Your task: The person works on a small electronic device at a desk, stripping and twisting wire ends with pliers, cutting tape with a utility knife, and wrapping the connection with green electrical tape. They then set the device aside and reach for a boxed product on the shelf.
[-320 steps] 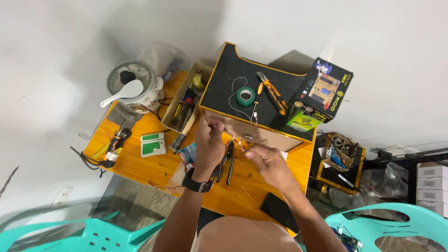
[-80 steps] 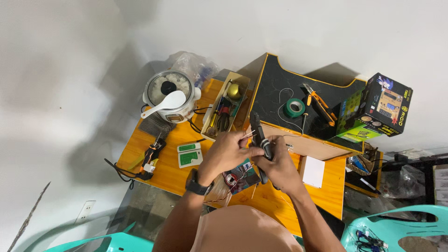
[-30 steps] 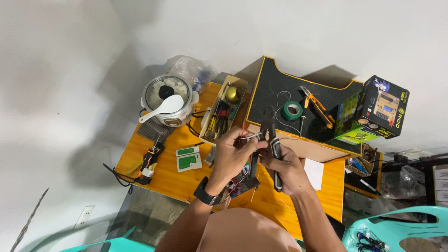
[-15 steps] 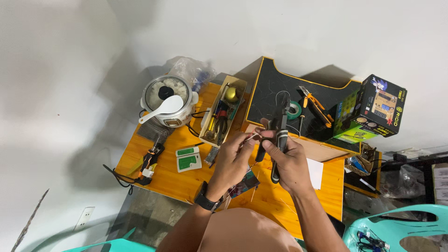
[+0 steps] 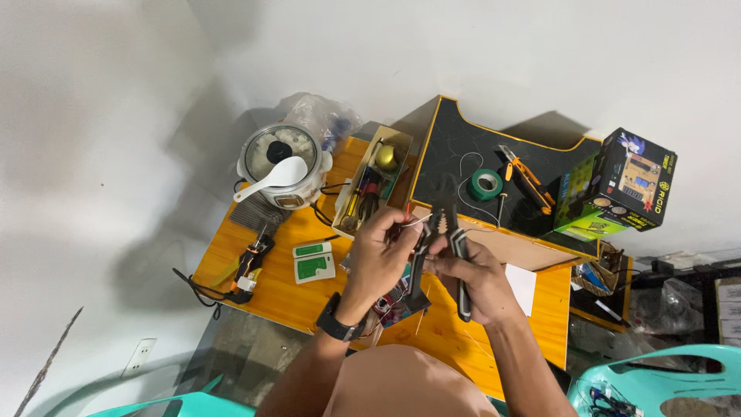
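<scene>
My left hand (image 5: pixel 380 251) pinches a thin white wire (image 5: pixel 413 222) above the orange table (image 5: pixel 262 289). My right hand (image 5: pixel 477 276) grips the black and grey handles of a pair of pliers (image 5: pixel 445 232), with the jaws pointing up and closed near the wire's end. A black watch (image 5: pixel 337 327) sits on my left wrist. A small circuit board with red wires (image 5: pixel 395 307) lies on the table under my hands.
A rice cooker with a white spoon (image 5: pixel 282 166) stands at the back left. Beside it are a tool tray (image 5: pixel 370 185), a black board (image 5: pixel 478 166) with green tape (image 5: pixel 485 184) and orange cutters (image 5: pixel 527 177), a printed box (image 5: pixel 633 181), and a green tester (image 5: pixel 312 261).
The pliers have gone from lying low across my hands to standing upright at the wire. Both hands have risen slightly toward the black board.
</scene>
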